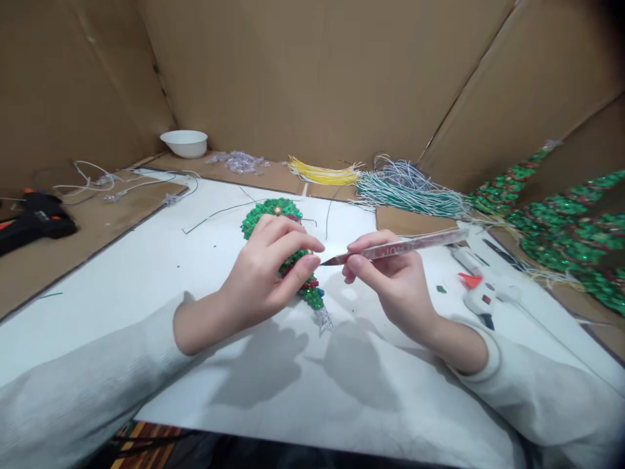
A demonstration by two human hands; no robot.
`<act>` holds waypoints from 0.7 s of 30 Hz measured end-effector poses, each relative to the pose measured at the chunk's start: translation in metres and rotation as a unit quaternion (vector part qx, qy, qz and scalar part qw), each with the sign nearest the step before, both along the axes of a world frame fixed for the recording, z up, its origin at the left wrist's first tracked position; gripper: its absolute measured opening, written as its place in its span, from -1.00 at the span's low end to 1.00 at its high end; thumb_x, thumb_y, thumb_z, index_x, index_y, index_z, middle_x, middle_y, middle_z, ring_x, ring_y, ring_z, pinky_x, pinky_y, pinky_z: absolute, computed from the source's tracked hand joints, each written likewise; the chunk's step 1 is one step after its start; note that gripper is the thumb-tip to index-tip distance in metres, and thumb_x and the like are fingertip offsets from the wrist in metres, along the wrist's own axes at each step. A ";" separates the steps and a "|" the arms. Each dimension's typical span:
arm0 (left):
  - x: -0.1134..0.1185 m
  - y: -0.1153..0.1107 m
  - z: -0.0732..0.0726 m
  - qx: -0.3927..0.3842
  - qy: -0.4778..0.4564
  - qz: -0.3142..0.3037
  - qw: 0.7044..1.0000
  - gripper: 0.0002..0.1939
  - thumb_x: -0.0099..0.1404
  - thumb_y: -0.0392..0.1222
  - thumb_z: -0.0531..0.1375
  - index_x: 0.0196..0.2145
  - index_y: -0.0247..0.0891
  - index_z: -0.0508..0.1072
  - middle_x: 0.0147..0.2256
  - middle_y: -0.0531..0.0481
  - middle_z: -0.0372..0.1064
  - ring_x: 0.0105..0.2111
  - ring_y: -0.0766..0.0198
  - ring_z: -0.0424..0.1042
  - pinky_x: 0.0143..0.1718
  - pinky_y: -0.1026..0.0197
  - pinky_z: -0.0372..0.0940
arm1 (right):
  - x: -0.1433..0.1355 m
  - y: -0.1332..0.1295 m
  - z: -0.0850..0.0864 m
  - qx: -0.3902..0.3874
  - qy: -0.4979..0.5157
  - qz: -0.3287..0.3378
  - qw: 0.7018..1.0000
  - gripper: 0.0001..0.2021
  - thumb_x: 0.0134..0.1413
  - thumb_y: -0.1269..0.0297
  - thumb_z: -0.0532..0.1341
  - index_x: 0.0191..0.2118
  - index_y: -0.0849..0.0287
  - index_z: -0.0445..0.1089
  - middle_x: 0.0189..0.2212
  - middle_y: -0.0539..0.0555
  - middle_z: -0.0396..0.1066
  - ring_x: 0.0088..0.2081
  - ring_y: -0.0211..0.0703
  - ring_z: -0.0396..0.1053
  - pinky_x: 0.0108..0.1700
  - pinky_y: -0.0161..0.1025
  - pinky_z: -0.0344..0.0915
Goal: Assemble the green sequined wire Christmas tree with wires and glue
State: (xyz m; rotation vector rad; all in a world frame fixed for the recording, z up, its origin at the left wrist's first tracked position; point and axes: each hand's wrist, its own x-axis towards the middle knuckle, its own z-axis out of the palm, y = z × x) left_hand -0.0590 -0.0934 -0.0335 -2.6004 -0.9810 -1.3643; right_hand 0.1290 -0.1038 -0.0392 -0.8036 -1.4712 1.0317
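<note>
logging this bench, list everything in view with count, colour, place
Beaded tree: one, green, centre
Pointed tool: one, reddish, centre
Bowl: one, white, back left
Clear bits: many, clear, by bowl
Wires: many, yellow, green, grey, back
Cords: several, white, left
Gun-shaped tool: one, black, left
Other trees: several, green, right
Device: one, white, right
Orange piece: one, orange, right
Sheet: one, white, tabletop
Cardboard: several, brown, back, sides
Sleeves: two, grey, lower corners
Left hand: one, bare, over tree
Right hand: one, bare, holding tool
</note>
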 end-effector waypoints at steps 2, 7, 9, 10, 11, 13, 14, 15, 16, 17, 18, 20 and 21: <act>-0.001 0.000 -0.001 -0.010 0.004 -0.008 1.000 -0.92 0.24 -0.32 0.12 -0.33 -0.25 0.42 -0.36 -0.05 0.36 -0.30 0.22 0.30 -0.23 0.10 0.25 | -0.002 0.000 0.000 0.002 -0.001 -0.003 1.000 -0.92 0.01 0.36 0.28 -0.32 0.11 0.39 -0.46 -0.07 0.41 -0.46 -0.35 0.41 -0.45 -0.39 0.40; -0.003 -0.001 -0.001 0.009 -0.005 0.004 1.000 -0.89 0.22 -0.38 0.11 -0.42 -0.24 0.33 -0.43 0.01 0.34 -0.34 0.23 0.28 -0.23 0.12 0.22 | -0.001 0.002 0.001 0.032 0.011 -0.026 0.999 -0.93 0.03 0.37 0.26 -0.31 0.11 0.39 -0.49 -0.08 0.40 -0.48 -0.36 0.40 -0.43 -0.37 0.39; -0.007 0.004 0.000 0.009 -0.034 0.042 0.999 -0.89 0.24 -0.37 0.09 -0.43 -0.23 0.30 -0.43 0.01 0.30 -0.34 0.23 0.27 -0.24 0.13 0.20 | 0.003 0.005 0.003 0.061 0.036 -0.055 0.996 -0.94 0.07 0.38 0.22 -0.30 0.10 0.37 -0.52 -0.10 0.38 -0.48 -0.36 0.39 -0.40 -0.35 0.39; -0.011 0.008 0.001 0.007 -0.060 0.067 0.996 -0.88 0.25 -0.35 0.08 -0.44 -0.22 0.28 -0.44 0.02 0.27 -0.35 0.24 0.26 -0.26 0.15 0.19 | 0.006 0.006 0.004 0.073 0.037 -0.063 0.995 -0.94 0.09 0.37 0.21 -0.29 0.09 0.36 -0.52 -0.10 0.38 -0.48 -0.35 0.39 -0.39 -0.34 0.39; -0.015 0.014 0.002 0.008 -0.090 0.091 0.992 -0.86 0.27 -0.32 0.06 -0.45 -0.22 0.27 -0.45 0.03 0.24 -0.37 0.25 0.24 -0.29 0.16 0.18 | 0.008 0.007 0.006 0.079 0.025 -0.063 0.995 -0.94 0.09 0.36 0.21 -0.28 0.09 0.35 -0.50 -0.09 0.39 -0.47 -0.35 0.39 -0.39 -0.34 0.39; -0.025 0.027 0.003 0.030 -0.149 0.143 0.978 -0.80 0.30 -0.28 0.02 -0.49 -0.23 0.23 -0.49 0.06 0.16 -0.42 0.28 0.18 -0.33 0.18 0.14 | 0.011 0.009 0.006 0.082 -0.041 -0.035 0.995 -0.89 0.04 0.35 0.24 -0.26 0.10 0.36 -0.43 -0.05 0.41 -0.42 -0.31 0.42 -0.36 -0.32 0.39; -0.031 0.036 0.003 0.044 -0.164 0.171 0.970 -0.78 0.31 -0.27 0.02 -0.51 -0.24 0.22 -0.50 0.06 0.14 -0.42 0.29 0.16 -0.33 0.18 0.12 | 0.011 0.009 0.006 0.086 -0.083 -0.008 0.993 -0.87 0.02 0.35 0.26 -0.26 0.12 0.37 -0.40 -0.03 0.42 -0.38 -0.28 0.43 -0.33 -0.31 0.39; -0.037 0.044 0.001 0.044 -0.174 0.194 0.964 -0.77 0.31 -0.25 0.02 -0.52 -0.24 0.21 -0.51 0.07 0.12 -0.44 0.30 0.14 -0.35 0.18 0.10 | 0.011 0.009 0.006 0.092 -0.123 0.020 0.988 -0.87 0.00 0.35 0.27 -0.27 0.13 0.39 -0.38 -0.01 0.43 -0.35 -0.26 0.43 -0.30 -0.30 0.40; -0.044 0.054 -0.001 0.024 -0.187 0.210 0.959 -0.77 0.32 -0.26 0.01 -0.51 -0.24 0.21 -0.51 0.07 0.12 -0.45 0.30 0.14 -0.36 0.18 0.09 | 0.011 0.010 0.004 0.101 -0.159 0.047 0.981 -0.89 -0.01 0.36 0.27 -0.29 0.15 0.40 -0.37 0.01 0.44 -0.33 -0.25 0.44 -0.28 -0.29 0.40; -0.052 0.063 -0.005 0.007 -0.198 0.231 0.953 -0.77 0.33 -0.26 0.00 -0.50 -0.24 0.21 -0.51 0.06 0.12 -0.44 0.30 0.13 -0.36 0.17 0.08 | 0.010 0.010 0.003 0.110 -0.189 0.071 0.973 -0.92 0.00 0.36 0.26 -0.31 0.16 0.41 -0.37 0.03 0.44 -0.33 -0.24 0.43 -0.26 -0.28 0.39; -0.059 0.073 -0.009 0.003 -0.203 0.257 0.945 -0.78 0.33 -0.25 0.00 -0.50 -0.24 0.21 -0.50 0.05 0.11 -0.42 0.29 0.14 -0.35 0.16 0.07 | 0.009 0.011 0.001 0.118 -0.214 0.088 0.966 -0.95 0.02 0.37 0.24 -0.33 0.17 0.41 -0.39 0.04 0.45 -0.34 -0.24 0.43 -0.26 -0.28 0.39; -0.075 0.091 -0.019 0.006 -0.200 0.297 0.934 -0.86 0.29 -0.27 0.07 -0.44 -0.25 0.23 -0.40 0.01 0.17 -0.33 0.25 0.16 -0.29 0.13 0.08 | 0.008 0.012 -0.002 0.128 -0.244 0.102 0.956 -0.96 0.03 0.39 0.22 -0.34 0.19 0.41 -0.41 0.05 0.46 -0.36 -0.26 0.43 -0.28 -0.29 0.40; -0.082 0.098 -0.024 -0.001 -0.197 0.296 0.935 -0.90 0.22 -0.27 0.16 -0.37 -0.25 0.25 -0.33 0.00 0.20 -0.29 0.25 0.17 -0.29 0.13 0.10 | 0.009 0.014 -0.005 0.130 -0.252 0.105 0.953 -0.96 0.03 0.39 0.21 -0.35 0.21 0.41 -0.41 0.06 0.46 -0.37 -0.26 0.43 -0.29 -0.30 0.40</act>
